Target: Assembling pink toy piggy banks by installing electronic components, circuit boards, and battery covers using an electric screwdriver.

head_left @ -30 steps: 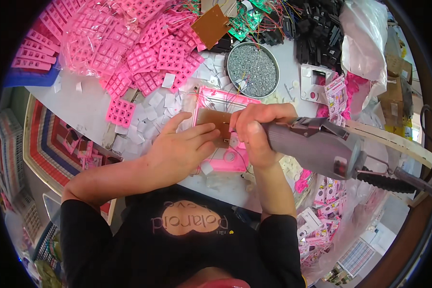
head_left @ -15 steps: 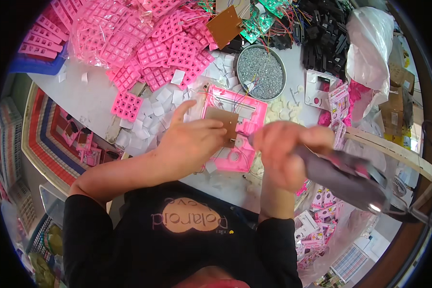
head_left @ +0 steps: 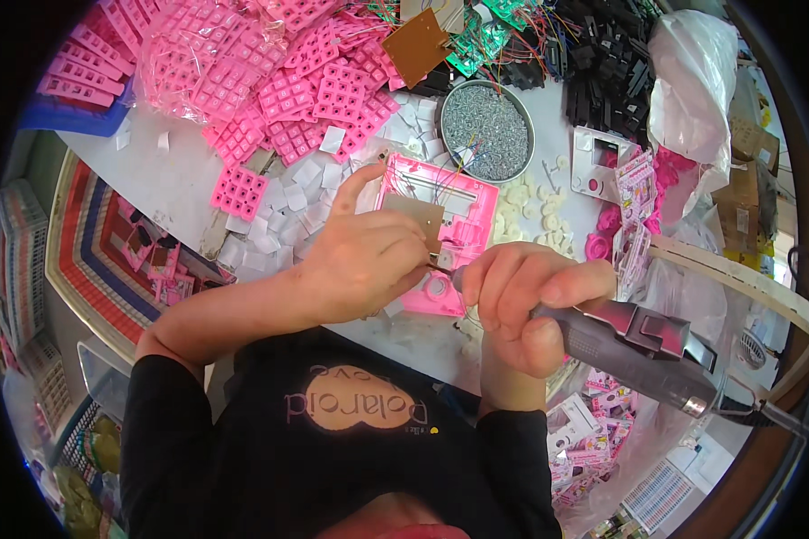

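Note:
A pink plastic casing (head_left: 481,202) lies on the table before me, with wires and a brown circuit board (head_left: 418,216) inside it. My left hand (head_left: 364,260) rests over its left side. One finger stretches to the casing's upper left corner; the others curl in beside the driver's bit, and what they pinch is hidden. My right hand (head_left: 530,301) is wrapped round a grey electric screwdriver (head_left: 634,350), held slanting. Its thin bit points left and meets the left fingertips at the board's lower edge.
A round tin of small screws (head_left: 487,130) stands behind the casing. Pink keypads (head_left: 315,94) pile up at the far left, with white paper pieces (head_left: 283,202) below them. Black plastic parts (head_left: 607,76) and a clear bag (head_left: 692,90) lie far right. Cream plastic pieces (head_left: 535,211) are scattered nearby.
The screwdriver and my right hand have shifted slightly left, and the blur is gone. My left fingers have moved down off the board's middle and curled toward the bit.

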The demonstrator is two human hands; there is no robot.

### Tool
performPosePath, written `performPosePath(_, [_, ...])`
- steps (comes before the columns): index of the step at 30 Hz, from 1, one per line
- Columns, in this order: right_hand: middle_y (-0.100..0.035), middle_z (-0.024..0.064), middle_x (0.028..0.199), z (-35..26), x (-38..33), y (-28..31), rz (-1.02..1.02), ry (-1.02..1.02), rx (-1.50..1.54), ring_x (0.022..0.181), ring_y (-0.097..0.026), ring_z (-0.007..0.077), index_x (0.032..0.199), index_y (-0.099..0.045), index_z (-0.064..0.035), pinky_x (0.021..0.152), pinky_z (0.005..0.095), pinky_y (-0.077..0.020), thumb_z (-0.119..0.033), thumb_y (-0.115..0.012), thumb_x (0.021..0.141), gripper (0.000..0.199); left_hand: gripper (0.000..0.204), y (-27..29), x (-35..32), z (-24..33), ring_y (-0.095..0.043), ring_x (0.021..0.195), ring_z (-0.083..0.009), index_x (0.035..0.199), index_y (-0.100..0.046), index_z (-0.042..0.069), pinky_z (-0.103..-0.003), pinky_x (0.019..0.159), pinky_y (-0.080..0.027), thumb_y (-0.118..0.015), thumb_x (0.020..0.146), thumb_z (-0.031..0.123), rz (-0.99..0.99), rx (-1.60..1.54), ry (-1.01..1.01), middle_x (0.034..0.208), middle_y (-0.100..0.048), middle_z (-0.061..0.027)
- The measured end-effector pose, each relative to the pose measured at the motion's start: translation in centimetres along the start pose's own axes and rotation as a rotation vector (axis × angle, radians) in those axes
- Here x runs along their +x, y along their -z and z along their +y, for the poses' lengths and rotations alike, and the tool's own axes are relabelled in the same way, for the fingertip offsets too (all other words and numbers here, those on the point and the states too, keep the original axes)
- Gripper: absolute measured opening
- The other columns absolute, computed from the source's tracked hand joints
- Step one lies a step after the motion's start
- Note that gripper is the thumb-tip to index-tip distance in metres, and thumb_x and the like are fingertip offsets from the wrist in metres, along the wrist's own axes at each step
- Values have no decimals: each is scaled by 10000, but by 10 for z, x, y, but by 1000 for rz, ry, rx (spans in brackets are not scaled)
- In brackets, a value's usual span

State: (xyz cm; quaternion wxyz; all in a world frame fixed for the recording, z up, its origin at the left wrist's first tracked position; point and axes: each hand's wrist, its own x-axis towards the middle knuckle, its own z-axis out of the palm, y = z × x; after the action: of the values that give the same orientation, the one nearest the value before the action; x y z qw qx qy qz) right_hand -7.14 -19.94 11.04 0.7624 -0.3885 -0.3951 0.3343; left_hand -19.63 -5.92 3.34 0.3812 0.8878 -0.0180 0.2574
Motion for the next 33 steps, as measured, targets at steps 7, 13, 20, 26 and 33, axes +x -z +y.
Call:
performPosePath(7, [-545,57,690,18,0,10,24,70,-32,585,-521,161,1109,-449,-86,622,396,-502,-104,-656,916,284,170,-14,126,-89,-678,829,-337,893,-708,27,-444,713,-558,-675,811,173,-228,264,182,908,-680,-141])
performPosePath(13, [-538,52,700,32,-14,11,-25,9,-85,613,-513,157,1119,-454,-74,652,396,-497,-41,-624,909,272,177,-39,149,-84,-723,832,-318,899,-756,28,-442,650,-585,-621,791,68,-482,545,87,928,-721,-157])
performPosePath(20, [-496,25,631,42,-14,-7,-9,4,-190,538,-484,145,1075,-432,-89,561,365,-485,-132,-624,937,240,196,-55,150,-98,-732,856,-315,901,-771,38,-439,646,-593,-609,811,102,-516,594,169,957,-743,-142])
performPosePath(26, [-500,41,632,47,-12,-7,-65,-2,-195,541,-489,153,1037,-428,-90,568,375,-493,-85,-620,926,221,202,-35,155,-91,-728,828,-327,892,-762,21,-453,623,-587,-614,790,111,-454,494,133,916,-735,-151])
performPosePath(33, [-508,67,638,54,-15,-10,-182,5,-303,560,-508,175,1022,-430,-67,588,380,-502,-12,-610,911,218,178,-37,147,-99,-710,817,-355,886,-740,35,-477,622,-568,-612,781,100,-340,422,202,904,-714,-161])
